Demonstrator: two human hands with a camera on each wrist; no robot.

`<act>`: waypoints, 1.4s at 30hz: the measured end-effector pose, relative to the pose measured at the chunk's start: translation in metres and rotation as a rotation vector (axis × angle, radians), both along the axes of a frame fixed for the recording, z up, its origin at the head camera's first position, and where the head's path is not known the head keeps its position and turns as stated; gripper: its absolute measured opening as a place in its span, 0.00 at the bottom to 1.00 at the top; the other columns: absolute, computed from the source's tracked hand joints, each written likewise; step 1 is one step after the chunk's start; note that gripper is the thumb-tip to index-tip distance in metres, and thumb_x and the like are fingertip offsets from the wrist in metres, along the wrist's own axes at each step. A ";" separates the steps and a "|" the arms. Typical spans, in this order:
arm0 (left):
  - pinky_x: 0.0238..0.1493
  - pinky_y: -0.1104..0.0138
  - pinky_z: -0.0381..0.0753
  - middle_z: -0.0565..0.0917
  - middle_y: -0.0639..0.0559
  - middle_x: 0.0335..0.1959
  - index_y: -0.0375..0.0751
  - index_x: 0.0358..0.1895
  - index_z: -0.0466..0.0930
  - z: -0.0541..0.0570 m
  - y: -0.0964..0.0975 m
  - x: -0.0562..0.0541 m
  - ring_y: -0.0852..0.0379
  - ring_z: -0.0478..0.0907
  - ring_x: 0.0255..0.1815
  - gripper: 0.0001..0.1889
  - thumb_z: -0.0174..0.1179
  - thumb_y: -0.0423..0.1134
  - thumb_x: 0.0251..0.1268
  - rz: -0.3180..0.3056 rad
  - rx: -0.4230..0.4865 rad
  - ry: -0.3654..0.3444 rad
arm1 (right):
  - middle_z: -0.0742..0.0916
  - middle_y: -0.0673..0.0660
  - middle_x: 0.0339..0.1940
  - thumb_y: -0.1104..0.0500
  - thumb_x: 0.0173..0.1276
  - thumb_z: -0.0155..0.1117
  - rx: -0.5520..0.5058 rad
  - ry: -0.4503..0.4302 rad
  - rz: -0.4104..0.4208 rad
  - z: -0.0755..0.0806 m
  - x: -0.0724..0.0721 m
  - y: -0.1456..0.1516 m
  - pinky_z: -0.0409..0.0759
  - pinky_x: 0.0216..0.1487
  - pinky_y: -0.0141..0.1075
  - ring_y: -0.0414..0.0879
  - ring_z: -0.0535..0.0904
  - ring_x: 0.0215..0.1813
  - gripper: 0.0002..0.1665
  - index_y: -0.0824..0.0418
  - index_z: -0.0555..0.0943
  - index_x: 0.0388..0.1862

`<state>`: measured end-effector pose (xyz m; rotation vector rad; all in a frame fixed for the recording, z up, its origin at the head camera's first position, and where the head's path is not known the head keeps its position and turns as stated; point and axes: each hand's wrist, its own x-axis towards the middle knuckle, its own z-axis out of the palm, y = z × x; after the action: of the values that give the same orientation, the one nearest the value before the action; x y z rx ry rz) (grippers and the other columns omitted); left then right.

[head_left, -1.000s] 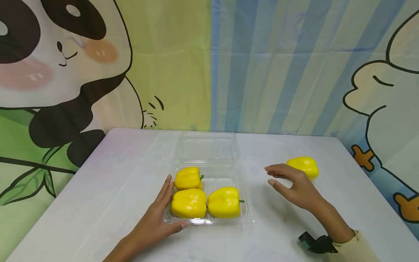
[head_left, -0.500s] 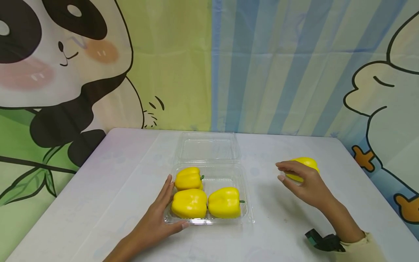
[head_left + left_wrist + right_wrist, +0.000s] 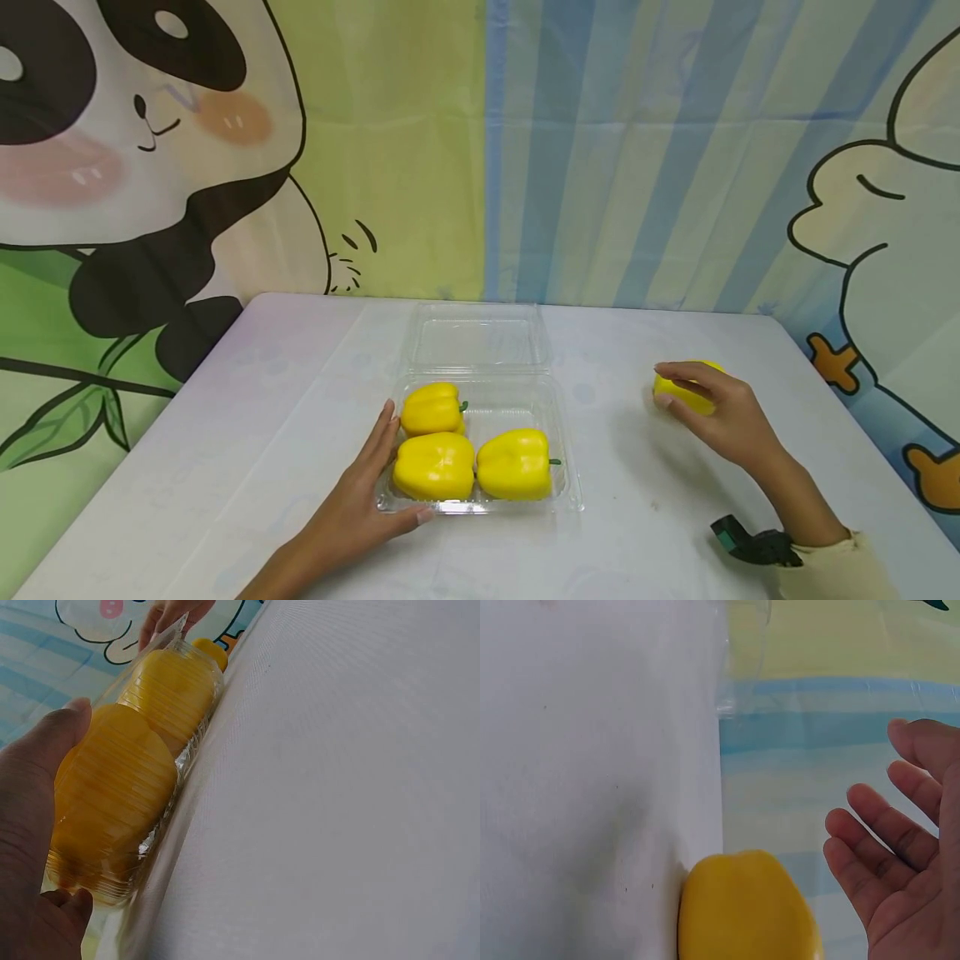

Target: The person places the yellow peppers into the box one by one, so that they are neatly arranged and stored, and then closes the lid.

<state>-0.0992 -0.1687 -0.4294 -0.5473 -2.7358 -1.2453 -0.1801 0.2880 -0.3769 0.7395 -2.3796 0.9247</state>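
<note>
A clear plastic clamshell container (image 3: pixel 517 400) lies opened out on the table, its lid (image 3: pixel 480 340) flat behind the base. Inside the base sit three yellow bell peppers: one at the front left (image 3: pixel 433 467), one at the front right (image 3: pixel 514 464) and one at the back left (image 3: pixel 431 408). My left hand (image 3: pixel 351 500) rests on the base's left front corner, straight fingers along the side, thumb at the front edge. My right hand (image 3: pixel 733 417) hovers by a loose yellow bell pepper (image 3: pixel 742 915), partly covering it in the head view. In the right wrist view the spread fingers stand apart from it.
The white table (image 3: pixel 247 433) ends in front of a curtain (image 3: pixel 585 167) printed with a panda and other cartoon figures. A black wrist device (image 3: pixel 753 542) hangs below the right forearm.
My right hand has moved to the right, over to the loose bell pepper. The left hand, the container and the peppers have stayed in place.
</note>
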 end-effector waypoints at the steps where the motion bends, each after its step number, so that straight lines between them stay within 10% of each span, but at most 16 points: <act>1: 0.67 0.46 0.56 0.37 0.53 0.80 0.37 0.78 0.43 0.000 0.000 0.000 0.45 0.46 0.76 0.61 0.73 0.58 0.48 0.002 -0.001 -0.001 | 0.86 0.59 0.48 0.77 0.48 0.74 -0.006 -0.003 -0.003 0.000 -0.001 0.001 0.73 0.52 0.18 0.32 0.77 0.52 0.30 0.65 0.82 0.53; 19: 0.67 0.46 0.56 0.37 0.53 0.80 0.37 0.78 0.44 0.001 0.000 0.001 0.45 0.45 0.76 0.60 0.73 0.58 0.49 0.002 -0.002 -0.006 | 0.78 0.66 0.61 0.63 0.63 0.70 -0.071 -0.166 -0.170 0.001 -0.019 0.035 0.62 0.59 0.15 0.21 0.62 0.63 0.27 0.64 0.77 0.61; 27: 0.67 0.46 0.57 0.37 0.53 0.80 0.39 0.78 0.43 0.000 -0.001 0.000 0.46 0.46 0.76 0.60 0.74 0.57 0.49 -0.015 0.001 0.030 | 0.64 0.71 0.73 0.55 0.66 0.69 -0.029 -0.335 -0.196 -0.010 -0.026 0.053 0.50 0.66 0.69 0.70 0.53 0.73 0.38 0.62 0.67 0.72; 42: 0.66 0.47 0.57 0.38 0.50 0.80 0.38 0.78 0.43 -0.001 -0.001 0.000 0.44 0.47 0.76 0.60 0.73 0.57 0.50 -0.015 -0.011 0.041 | 0.65 0.74 0.71 0.49 0.66 0.68 0.039 -0.531 -0.195 -0.022 -0.028 0.066 0.66 0.59 0.66 0.72 0.63 0.65 0.43 0.65 0.62 0.74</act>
<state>-0.0994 -0.1698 -0.4302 -0.5888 -2.7113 -1.2099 -0.2082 0.3540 -0.3990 0.2832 -2.8678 1.0952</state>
